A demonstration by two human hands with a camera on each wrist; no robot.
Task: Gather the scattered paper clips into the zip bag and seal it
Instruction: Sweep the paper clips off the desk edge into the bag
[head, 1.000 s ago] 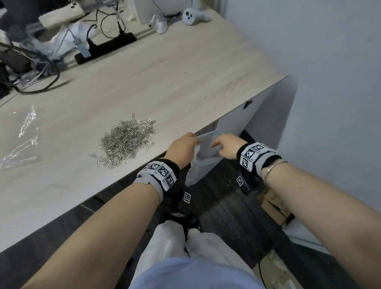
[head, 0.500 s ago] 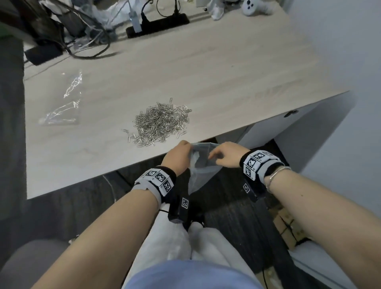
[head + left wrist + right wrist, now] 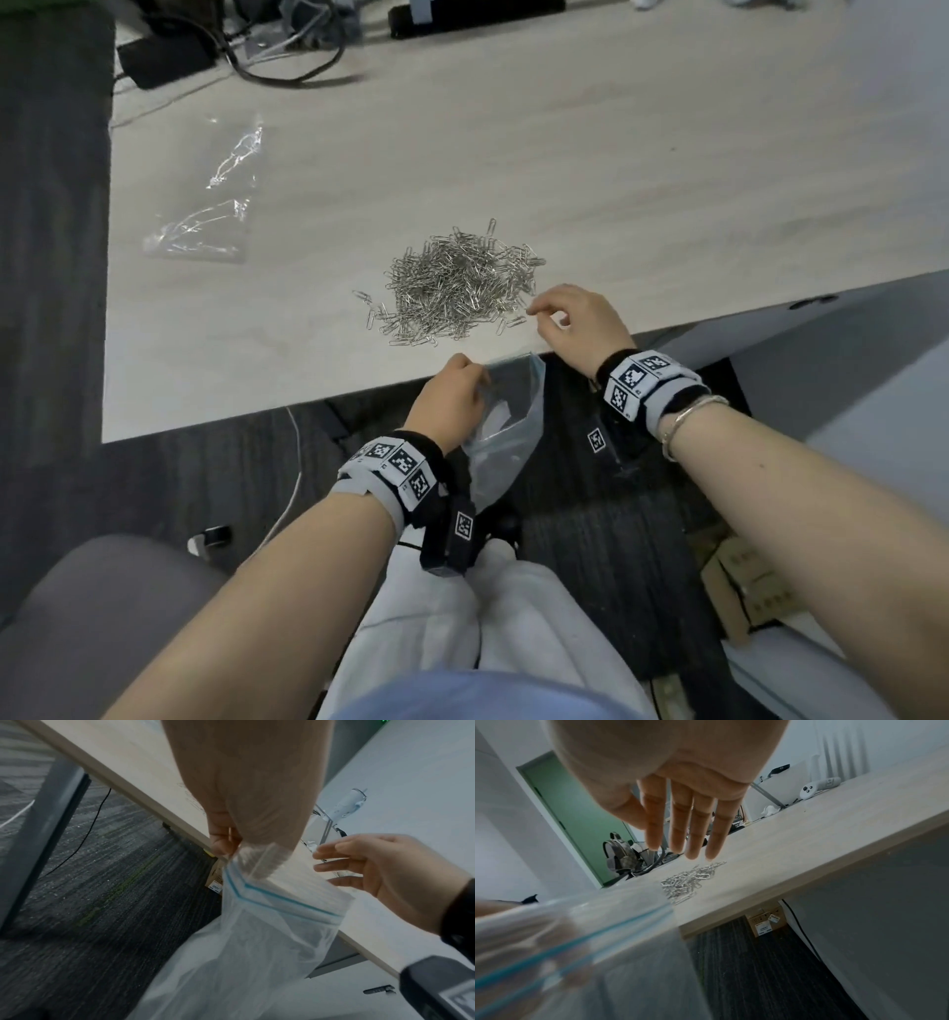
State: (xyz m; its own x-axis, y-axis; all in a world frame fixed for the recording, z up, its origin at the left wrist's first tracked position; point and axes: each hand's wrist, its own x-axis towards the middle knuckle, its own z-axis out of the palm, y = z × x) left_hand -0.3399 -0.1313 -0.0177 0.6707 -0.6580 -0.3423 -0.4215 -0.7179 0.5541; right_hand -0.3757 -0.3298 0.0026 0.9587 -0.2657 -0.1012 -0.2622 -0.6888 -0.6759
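Note:
A heap of silver paper clips (image 3: 457,285) (image 3: 689,880) lies on the wooden table (image 3: 616,180) near its front edge. My left hand (image 3: 452,398) (image 3: 231,843) pinches the rim of a clear zip bag (image 3: 500,442) (image 3: 257,933) with a blue seal strip; the bag hangs open below the table edge. My right hand (image 3: 570,318) (image 3: 682,841) is over the table edge just right of the heap, fingers loosely extended and holding nothing. In the right wrist view the zip bag (image 3: 577,953) fills the lower left.
Crumpled clear plastic bags (image 3: 205,226) lie at the table's left. Cables and a black power strip (image 3: 462,15) sit along the far edge. Under the table are dark carpet and a cardboard box (image 3: 766,923). My knees in white trousers (image 3: 488,616) are below.
My right hand has let go of the bag's rim and moved up onto the table beside the clips. The left hand keeps holding the bag. The head view shifted toward the table.

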